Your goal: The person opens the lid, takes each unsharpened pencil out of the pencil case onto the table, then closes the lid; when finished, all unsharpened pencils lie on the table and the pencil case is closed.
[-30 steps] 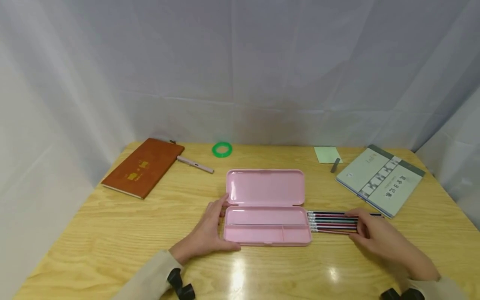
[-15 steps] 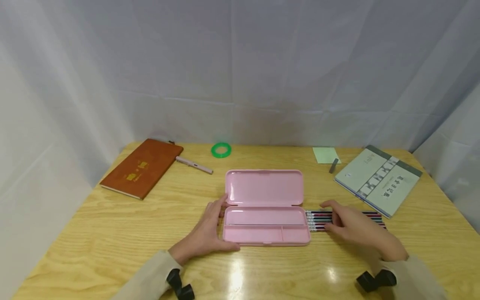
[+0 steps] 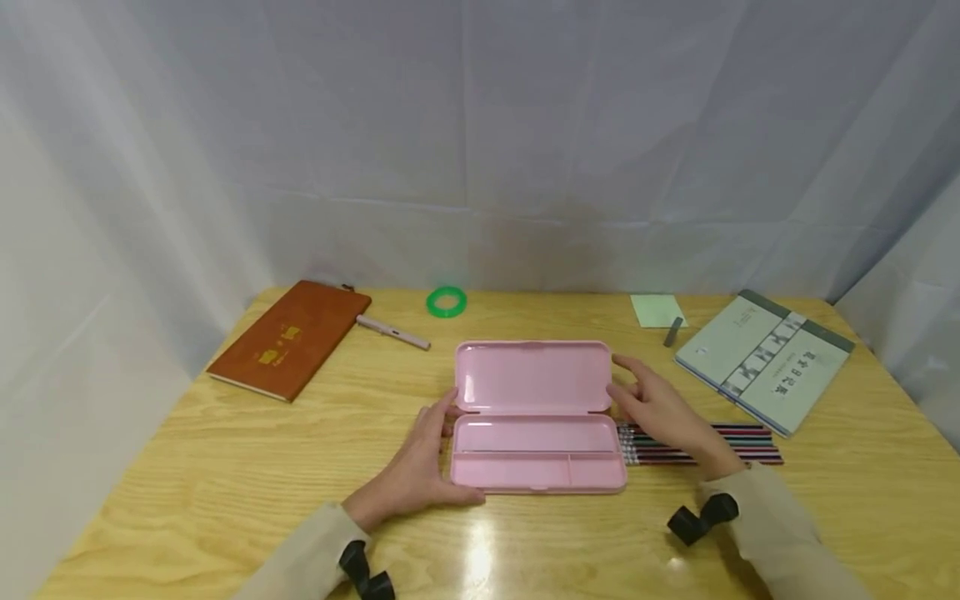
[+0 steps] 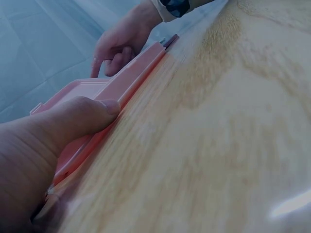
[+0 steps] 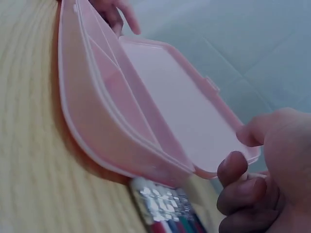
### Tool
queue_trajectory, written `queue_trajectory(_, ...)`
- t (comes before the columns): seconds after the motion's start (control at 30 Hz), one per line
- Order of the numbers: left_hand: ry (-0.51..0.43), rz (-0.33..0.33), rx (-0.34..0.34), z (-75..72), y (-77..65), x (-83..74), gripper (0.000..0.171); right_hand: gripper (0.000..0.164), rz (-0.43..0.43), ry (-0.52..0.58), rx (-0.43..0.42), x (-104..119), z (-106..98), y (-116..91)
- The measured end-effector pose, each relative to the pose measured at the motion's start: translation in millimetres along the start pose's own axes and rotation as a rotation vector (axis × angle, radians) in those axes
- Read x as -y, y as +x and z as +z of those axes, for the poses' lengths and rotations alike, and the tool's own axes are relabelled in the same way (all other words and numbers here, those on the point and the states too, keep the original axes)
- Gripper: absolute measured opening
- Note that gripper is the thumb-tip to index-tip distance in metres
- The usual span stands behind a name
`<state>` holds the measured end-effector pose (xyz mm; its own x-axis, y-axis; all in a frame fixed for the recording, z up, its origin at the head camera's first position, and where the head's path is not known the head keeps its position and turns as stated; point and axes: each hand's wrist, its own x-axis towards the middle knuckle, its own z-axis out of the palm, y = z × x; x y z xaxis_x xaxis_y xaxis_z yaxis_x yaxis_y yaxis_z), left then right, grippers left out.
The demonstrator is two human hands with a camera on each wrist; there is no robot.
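Observation:
A pink pencil case (image 3: 536, 471) lies unfolded on the table, its compartments bare and its lid (image 3: 532, 377) tipped back. My left hand (image 3: 408, 467) grips the case's left end, thumb along the front wall and fingers behind. At the lid's right edge is my right hand (image 3: 663, 412), index finger extended and thumb tip overlapping the rim; the remaining fingers curl inward in the right wrist view. Several striped pencils (image 3: 742, 442) lie side by side against the case's right end, eraser ends toward it, partly hidden under my right wrist.
A brown notebook (image 3: 288, 337) and a pale pen (image 3: 393, 332) lie at the back left, a green ring (image 3: 446, 302) right of them. Back right are a pale green sticky note (image 3: 657, 311), a small grey piece (image 3: 672, 332) and grey-green notebooks (image 3: 765, 358).
My right hand has left the pencils and moved left and up to the lid's right edge. The pencils stay beside the case. My left hand holds its place.

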<state>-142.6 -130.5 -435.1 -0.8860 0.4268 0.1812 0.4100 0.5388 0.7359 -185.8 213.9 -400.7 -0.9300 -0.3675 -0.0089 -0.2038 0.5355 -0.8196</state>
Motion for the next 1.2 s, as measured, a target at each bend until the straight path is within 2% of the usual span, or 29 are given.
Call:
queue_trajectory(0.13, -0.013, -0.006, -0.017, 0.5, 0.4, -0.4, 0.137, 0.049, 0.001, 0.131, -0.016, -1, 2, 2)
queue_trajectory(0.27, -0.008, -0.014, -0.028, -0.5, 0.7, -1.4, 0.138, 0.041, -0.137, 0.228, -0.009, -5, -2, -2)
queue_trajectory(0.37, -0.017, -0.033, -0.023, -1.1, 1.1, -2.1, 0.139, 0.040, -0.244, 0.307, 0.037, -9, -5, -7)
queue_trajectory(0.43, -0.028, -0.050, -0.016, -1.3, 1.2, -2.3, 0.139, 0.042, -0.283, 0.343, 0.069, -10, -6, -10)
queue_trajectory(0.5, -0.037, -0.064, -0.008, -1.4, 0.5, -2.6, 0.138, 0.044, -0.279, 0.355, 0.084, -9, -7, -13)
queue_trajectory(0.6, -0.036, -0.073, 0.007, -1.3, -0.5, -2.7, 0.134, 0.041, -0.262, 0.257, 0.086, -7, -7, -17)
queue_trajectory(0.77, 0.022, -0.019, 0.010, 0.0, -0.6, -1.3, 0.119, 0.015, -0.269, -0.049, 0.074, -2, 0, -24)
queue_trajectory(0.9, 0.074, 0.031, -0.006, 0.5, 0.1, -0.3, 0.107, 0.024, -0.329, -0.231, 0.051, 2, 6, -26)
queue_trajectory(1.0, 0.103, 0.059, -0.008, -0.4, -0.1, -0.2, 0.106, 0.029, -0.356, -0.284, 0.047, 3, 9, -26)
queue_trajectory(1.1, 0.113, 0.076, 0.002, -2.3, -0.8, -0.2, 0.105, 0.030, -0.359, -0.259, 0.060, 4, 12, -26)
queue_trajectory(1.2, 0.103, 0.065, 0.022, -4.5, -1.8, -0.3, 0.093, 0.031, -0.347, -0.225, 0.072, 5, 14, -26)
